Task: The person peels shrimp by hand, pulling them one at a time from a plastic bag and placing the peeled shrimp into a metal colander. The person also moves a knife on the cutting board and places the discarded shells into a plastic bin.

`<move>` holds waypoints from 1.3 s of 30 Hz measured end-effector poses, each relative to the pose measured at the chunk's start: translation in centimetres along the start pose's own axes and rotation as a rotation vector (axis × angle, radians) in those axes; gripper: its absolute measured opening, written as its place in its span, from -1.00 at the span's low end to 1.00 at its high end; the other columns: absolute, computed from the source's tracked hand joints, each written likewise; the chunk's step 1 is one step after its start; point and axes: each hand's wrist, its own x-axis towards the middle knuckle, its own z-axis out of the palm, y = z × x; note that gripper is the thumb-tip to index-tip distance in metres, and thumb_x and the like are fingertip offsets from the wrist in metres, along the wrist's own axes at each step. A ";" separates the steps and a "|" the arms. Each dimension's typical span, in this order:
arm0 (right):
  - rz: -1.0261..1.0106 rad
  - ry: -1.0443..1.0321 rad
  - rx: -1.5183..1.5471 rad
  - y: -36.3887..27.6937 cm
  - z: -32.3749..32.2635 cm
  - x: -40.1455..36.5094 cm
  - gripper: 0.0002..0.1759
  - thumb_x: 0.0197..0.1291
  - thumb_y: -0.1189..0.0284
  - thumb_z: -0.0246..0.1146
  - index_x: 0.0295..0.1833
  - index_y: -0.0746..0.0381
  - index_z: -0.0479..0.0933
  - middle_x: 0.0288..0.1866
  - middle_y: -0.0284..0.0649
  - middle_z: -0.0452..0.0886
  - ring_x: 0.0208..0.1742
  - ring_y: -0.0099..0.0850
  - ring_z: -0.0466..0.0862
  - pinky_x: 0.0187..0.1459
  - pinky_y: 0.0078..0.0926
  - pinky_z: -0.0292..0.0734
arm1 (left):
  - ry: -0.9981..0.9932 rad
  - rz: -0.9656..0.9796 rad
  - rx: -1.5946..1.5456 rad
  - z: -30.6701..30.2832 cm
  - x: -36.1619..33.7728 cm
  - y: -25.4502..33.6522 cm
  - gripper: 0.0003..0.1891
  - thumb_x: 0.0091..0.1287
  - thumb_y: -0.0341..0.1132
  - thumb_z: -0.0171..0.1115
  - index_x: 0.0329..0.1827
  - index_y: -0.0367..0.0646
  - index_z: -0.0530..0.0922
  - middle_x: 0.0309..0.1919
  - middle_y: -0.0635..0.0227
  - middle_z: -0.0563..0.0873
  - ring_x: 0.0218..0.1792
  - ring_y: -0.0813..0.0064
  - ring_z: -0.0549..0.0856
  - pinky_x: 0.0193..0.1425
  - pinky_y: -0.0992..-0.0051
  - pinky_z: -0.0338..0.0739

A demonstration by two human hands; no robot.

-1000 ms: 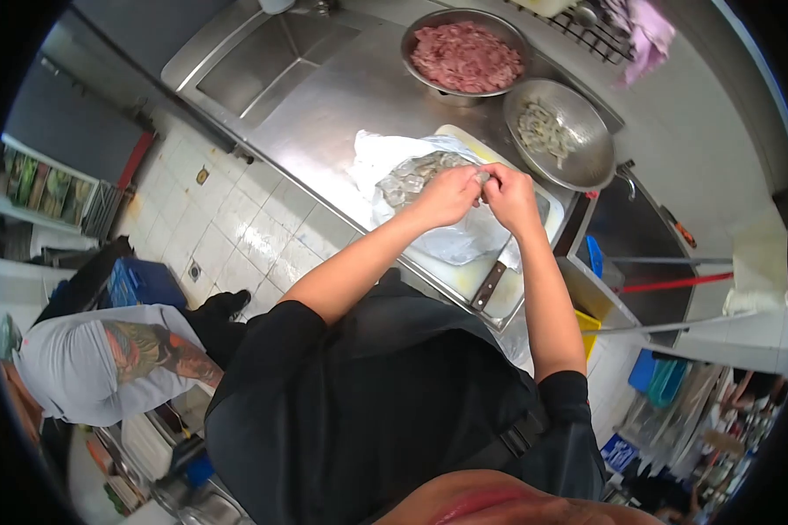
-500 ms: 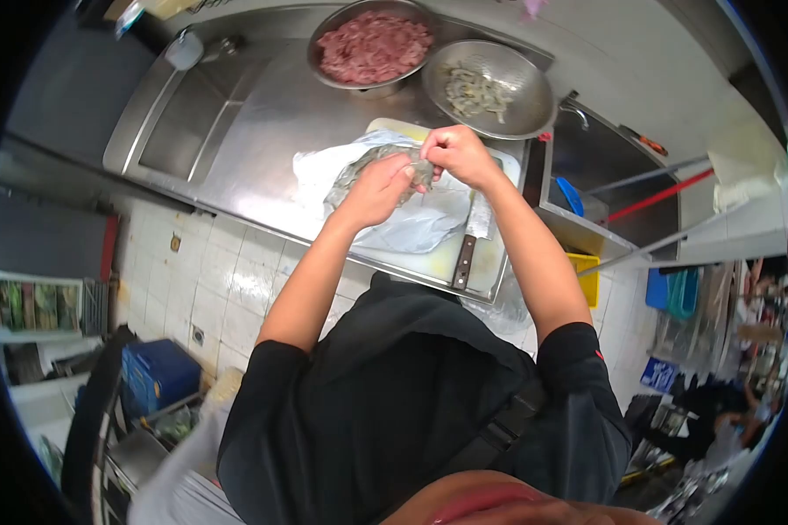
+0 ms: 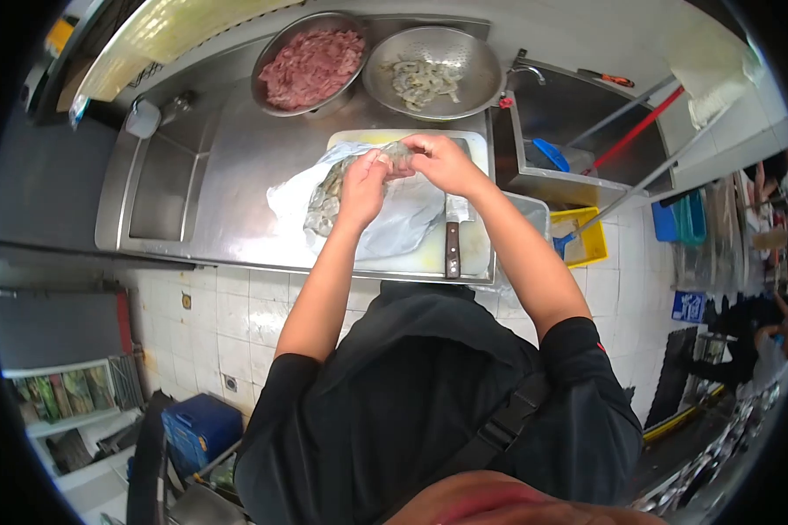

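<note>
My left hand (image 3: 364,182) is closed on a greyish shrimp (image 3: 398,158) above the cutting board. From the other side, the fingers of my right hand (image 3: 442,163) pinch the same shrimp; some fingertips are hidden. Under and left of my hands, a white plastic bag (image 3: 403,229) lies spread open with grey shrimp (image 3: 324,208) in it. To the right of the bag, a cleaver-like knife (image 3: 453,249) with a brown wooden handle rests on the white cutting board (image 3: 475,255). Behind, a perforated metal colander (image 3: 481,74) holds pale shrimp (image 3: 425,83).
A metal bowl of raw sliced meat (image 3: 313,68) stands beside the colander on the steel counter (image 3: 236,175). Sinks lie left (image 3: 162,192) and right (image 3: 604,122). A yellow bin (image 3: 591,241) and long poles (image 3: 635,131) are at the right. Another person (image 3: 753,350) is far right.
The view has shifted, so the counter things sit further left. My hands stay together over the bag, with the right hand's fingers turned a little and lying flatter over the shrimp.
</note>
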 end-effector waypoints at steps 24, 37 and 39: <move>0.283 0.283 -0.923 10.5 -15.6 -20.1 -0.70 0.23 0.27 0.16 -0.04 0.17 0.65 -0.23 -0.06 0.69 -0.13 -0.06 0.66 -0.04 -0.16 0.53 | -0.296 -0.336 -0.059 20.9 2.7 -3.9 -0.69 0.51 -0.22 -0.07 -0.35 -0.22 0.49 -0.46 0.33 0.61 -0.44 0.45 0.68 -0.27 0.51 0.53; 0.195 0.758 0.079 11.7 -18.2 -23.7 -0.78 0.36 0.36 0.15 -0.17 0.31 0.59 -0.37 -0.36 0.60 -0.31 -0.58 0.57 -0.23 -0.54 0.51 | -0.214 -0.009 0.649 25.8 1.7 -8.5 -0.60 0.48 -0.20 -0.02 -0.50 -0.29 0.49 -0.51 0.20 0.62 -0.49 0.36 0.65 -0.34 0.34 0.53; 0.414 0.738 -0.046 13.4 -18.9 -25.4 -0.83 0.34 0.44 0.14 -0.22 0.28 0.59 -0.35 -0.38 0.62 -0.32 -0.57 0.58 -0.26 -0.56 0.50 | -0.426 0.127 0.980 24.5 2.0 -13.4 -0.62 0.44 -0.11 0.02 -0.27 -0.30 0.56 -0.37 0.05 0.68 -0.27 0.09 0.70 -0.13 0.19 0.55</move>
